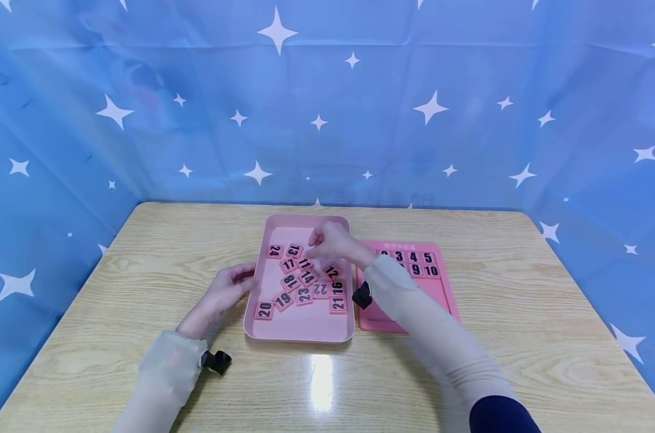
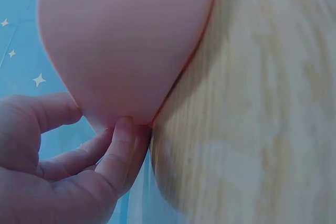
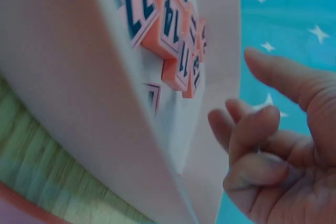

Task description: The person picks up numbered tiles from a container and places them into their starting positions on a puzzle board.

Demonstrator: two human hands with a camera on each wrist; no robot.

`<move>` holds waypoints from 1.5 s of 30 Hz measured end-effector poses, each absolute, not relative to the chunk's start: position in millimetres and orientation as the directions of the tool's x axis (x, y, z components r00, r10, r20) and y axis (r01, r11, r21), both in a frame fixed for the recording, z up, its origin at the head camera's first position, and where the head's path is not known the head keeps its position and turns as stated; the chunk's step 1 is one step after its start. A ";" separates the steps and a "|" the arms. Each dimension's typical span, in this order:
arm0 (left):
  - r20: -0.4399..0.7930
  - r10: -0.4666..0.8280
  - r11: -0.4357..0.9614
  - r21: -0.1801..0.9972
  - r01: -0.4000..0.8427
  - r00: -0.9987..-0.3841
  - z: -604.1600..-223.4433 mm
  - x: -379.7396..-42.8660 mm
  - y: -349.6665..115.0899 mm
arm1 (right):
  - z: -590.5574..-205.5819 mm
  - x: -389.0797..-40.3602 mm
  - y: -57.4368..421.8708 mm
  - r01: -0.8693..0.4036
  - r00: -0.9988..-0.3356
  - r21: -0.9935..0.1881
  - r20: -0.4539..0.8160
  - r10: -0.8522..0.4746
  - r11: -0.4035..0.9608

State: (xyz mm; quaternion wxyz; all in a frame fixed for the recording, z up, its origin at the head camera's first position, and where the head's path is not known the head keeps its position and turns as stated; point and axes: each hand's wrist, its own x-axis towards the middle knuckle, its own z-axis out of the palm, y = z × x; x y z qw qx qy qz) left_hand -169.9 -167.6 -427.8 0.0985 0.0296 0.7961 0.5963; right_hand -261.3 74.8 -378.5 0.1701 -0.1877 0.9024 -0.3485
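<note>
On the pink number board, two rows appear filled (partly sleeve-hidden); tiles from 11 up are left in the tray, pinched by the left hand; nothing is held by the loosely spread right hand.

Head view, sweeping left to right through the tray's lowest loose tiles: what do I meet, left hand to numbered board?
Left hand → pink tray's left wall → tile 20 → tile 19 → tile 23 → tile 22 → tile 21 → numbered board.
</note>
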 end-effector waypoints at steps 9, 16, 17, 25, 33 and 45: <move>-0.111 0.163 0.292 0.955 -0.060 -0.980 -425.4 -168.5 -166.1 | -368.7 -271.7 68.2 -0.220 -0.837 -0.698 -0.224 -0.499 0.681; -0.120 0.154 0.289 0.955 -0.072 -0.981 -425.5 -168.1 -165.5 | -377.8 -282.0 67.1 -0.189 -0.787 -0.764 -0.258 -0.561 0.617; -0.121 0.155 0.288 0.955 -0.072 -0.980 -425.6 -167.9 -165.4 | -381.5 -283.0 68.1 -0.166 -0.787 -0.777 -0.266 -0.556 0.607; -0.119 0.160 0.279 0.958 -0.070 -0.980 -424.9 -167.3 -165.7 | -401.0 -284.3 74.7 -0.114 -0.781 -0.794 -0.300 -0.548 0.597; -0.115 0.161 0.277 0.959 -0.067 -0.980 -425.3 -167.5 -165.5 | -410.8 -279.1 77.1 0.112 -0.760 -0.859 -0.398 -0.515 0.500; -0.110 0.153 0.289 0.955 -0.062 -0.982 -427.5 -167.4 -166.0 | -415.7 -272.0 77.4 0.226 -0.751 -0.883 -0.426 -0.504 0.411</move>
